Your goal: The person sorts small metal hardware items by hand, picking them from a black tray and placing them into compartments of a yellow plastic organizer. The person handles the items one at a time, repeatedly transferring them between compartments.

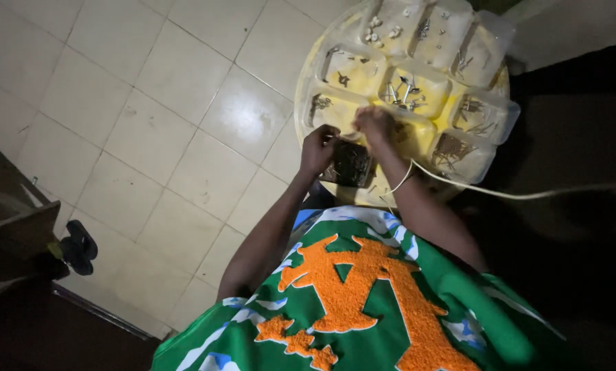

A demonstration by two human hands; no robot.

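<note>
1. The small clear plastic tub, dark with tiny metal parts, sits at the near edge of the round yellow table, just in front of the person's body.
2. It looks light and thin-walled, so it would likely flex under a squeeze; the loose contents could spill if it tips. Its two opposite rims seem the safest place to hold it.
3. The left hand curls around the tub's left side, fingers closed on its rim.
4. The right hand rests at the tub's far edge; whether its grip is closed on anything I cannot tell.
5. Further tubs of screws crowd the table beyond, edges touching.
6. A white cord trails across the right forearm, and a dark sandal lies on the tiled floor.
</note>
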